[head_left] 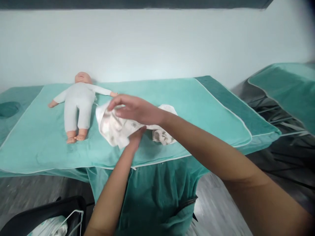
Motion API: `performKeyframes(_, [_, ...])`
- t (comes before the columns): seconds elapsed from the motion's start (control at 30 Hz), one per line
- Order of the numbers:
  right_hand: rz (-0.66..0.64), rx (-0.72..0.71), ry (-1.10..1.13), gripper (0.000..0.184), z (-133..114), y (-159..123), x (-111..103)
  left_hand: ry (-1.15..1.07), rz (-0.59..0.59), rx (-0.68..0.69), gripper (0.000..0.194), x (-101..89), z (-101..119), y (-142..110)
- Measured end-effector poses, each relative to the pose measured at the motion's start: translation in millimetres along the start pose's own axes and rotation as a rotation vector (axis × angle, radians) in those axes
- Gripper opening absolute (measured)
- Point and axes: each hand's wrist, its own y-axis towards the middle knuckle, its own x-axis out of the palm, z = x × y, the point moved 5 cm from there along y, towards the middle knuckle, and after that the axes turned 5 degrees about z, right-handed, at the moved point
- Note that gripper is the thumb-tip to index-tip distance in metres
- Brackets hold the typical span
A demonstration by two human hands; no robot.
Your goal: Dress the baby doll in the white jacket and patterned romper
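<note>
A crumpled white cloth (115, 127) with small printed figures is bunched up over the green table cover, part of it lifted. My left hand (136, 139) grips its lower edge from the near side, the fingers partly hidden by the fabric. Above the cloth is my right hand (137, 109), its fingers bent and apart from the thumb; whether the fingertips touch the fabric is hard to see. More white printed fabric (164, 135) lies to the right, partly behind my right forearm. A baby doll (80, 98) in a white bodysuit lies on its back at the left, arms spread.
A green padded cover (209, 108) with white piping spreads across the table against a white wall. Below left stands a black chair (73, 205) holding white fabric and a white hanger (78, 213). At the right is another green-covered surface (290, 88) beside a metal rack.
</note>
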Motion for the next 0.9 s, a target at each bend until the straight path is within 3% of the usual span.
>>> performKeyframes(0.07, [-0.094, 0.086, -0.195, 0.043, 24.9, -25.9, 3.9, -0.122, -0.013, 0.009, 0.044, -9.1, 12.4, -0.2])
performKeyframes(0.17, [-0.097, 0.316, -0.610, 0.062, 74.3, -78.7, -10.9, -0.270, -0.102, -0.014, 0.050, -14.1, 23.2, -1.9])
performKeyframes(0.27, [-0.078, 0.622, -1.023, 0.093, 115.3, -139.3, -41.9, -0.370, -0.141, -0.076, 0.053, -15.5, 21.5, -2.7])
performKeyframes(0.33, [-0.042, 0.799, -1.102, 0.098, 128.9, -173.9, -63.7, -0.410, -0.121, -0.099, 0.051, -17.0, 17.7, -2.0])
performKeyframes(0.4, [-0.028, 0.824, -1.097, 0.088, 131.5, -194.2, -78.1, -0.444, -0.098, -0.108, 0.051, -18.5, 14.9, -0.8])
performKeyframes(0.5, [0.027, 0.828, -1.157, 0.045, 127.5, -206.2, -93.7, -0.470, -0.063, -0.122, 0.053, -23.6, 14.8, 1.4])
performKeyframes(0.57, [0.032, 0.819, -1.194, 0.028, 126.3, -209.2, -100.9, -0.464, -0.030, -0.120, 0.053, -32.4, 19.4, 2.8])
performKeyframes(0.73, [0.070, 0.726, -1.307, 0.032, 128.6, -227.9, -136.7, -0.357, 0.140, -0.008, 0.049, -75.3, 46.6, 1.4])
performKeyframes(0.9, [0.157, 0.850, -1.350, 0.035, 140.6, -261.6, -176.7, -0.106, 0.072, -0.024, 0.040, -89.6, 55.2, -10.4])
